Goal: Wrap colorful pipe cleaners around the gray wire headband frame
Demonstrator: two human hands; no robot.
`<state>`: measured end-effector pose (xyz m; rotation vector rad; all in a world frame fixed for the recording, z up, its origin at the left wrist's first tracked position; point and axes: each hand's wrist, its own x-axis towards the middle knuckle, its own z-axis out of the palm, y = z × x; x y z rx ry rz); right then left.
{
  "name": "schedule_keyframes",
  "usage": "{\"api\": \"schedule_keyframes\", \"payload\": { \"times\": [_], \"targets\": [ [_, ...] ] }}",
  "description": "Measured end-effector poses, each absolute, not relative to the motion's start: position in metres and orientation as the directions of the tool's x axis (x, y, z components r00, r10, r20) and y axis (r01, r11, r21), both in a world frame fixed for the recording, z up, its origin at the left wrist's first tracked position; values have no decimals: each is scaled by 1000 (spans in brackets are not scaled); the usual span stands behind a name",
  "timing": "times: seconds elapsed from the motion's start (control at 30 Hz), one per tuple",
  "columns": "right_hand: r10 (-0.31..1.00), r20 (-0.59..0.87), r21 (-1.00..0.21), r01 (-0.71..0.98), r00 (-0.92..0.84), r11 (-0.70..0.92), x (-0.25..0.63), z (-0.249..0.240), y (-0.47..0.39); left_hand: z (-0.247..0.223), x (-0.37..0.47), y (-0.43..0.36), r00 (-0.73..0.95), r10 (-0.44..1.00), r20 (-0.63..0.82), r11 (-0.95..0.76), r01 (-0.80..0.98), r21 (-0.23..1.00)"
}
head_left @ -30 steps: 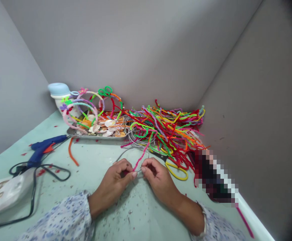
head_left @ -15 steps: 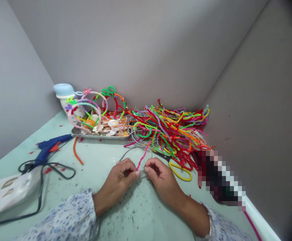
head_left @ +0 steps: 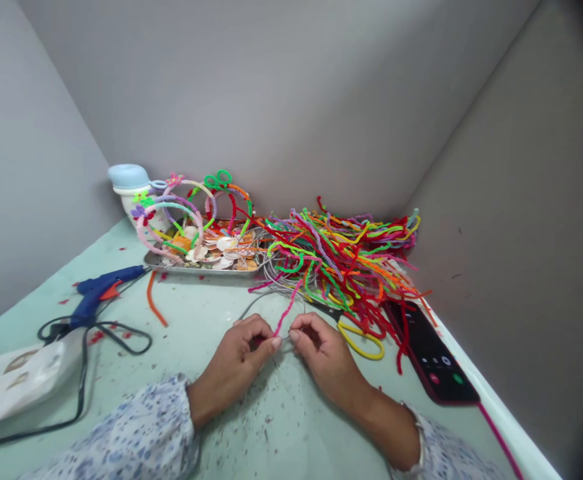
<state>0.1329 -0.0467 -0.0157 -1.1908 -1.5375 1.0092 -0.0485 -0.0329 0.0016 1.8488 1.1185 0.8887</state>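
Between thumb and fingers, my left hand [head_left: 244, 353] is closed on a pink pipe cleaner [head_left: 288, 308], whose free end sticks up and away from me. My right hand [head_left: 324, 353] pinches a thin grey wire [head_left: 257, 300] close to the left fingertips. This wire curves in a loop on the far side of both hands. Where pipe cleaner and wire meet is mostly covered by my fingers. Just beyond my right hand lie yellow-handled scissors [head_left: 361, 341], partly under a heap of colourful pipe cleaners [head_left: 341, 253].
A metal tray [head_left: 206, 271] holds shell-like discs, with pipe-cleaner headbands [head_left: 171, 207] standing over it. Behind is a white bottle with a blue lid [head_left: 129, 177]. At left lie a blue glue gun [head_left: 89, 300], its black cord and a plastic bag [head_left: 31, 380]. A phone [head_left: 431, 360] rests at right.
Both hands stay almost in place, still pinching the pipe cleaner and the wire. The phone area, covered by coarse blocks before, now shows clearly with a lit screen.
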Motion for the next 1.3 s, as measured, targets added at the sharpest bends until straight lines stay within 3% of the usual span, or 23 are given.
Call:
{"api": "schedule_keyframes", "payload": {
  "times": [1.3],
  "targets": [
    [963,221,-910,322,-154,260,133,-8,-48,3,-47,-31,350,934,78,-234,430,872]
  ]
}}
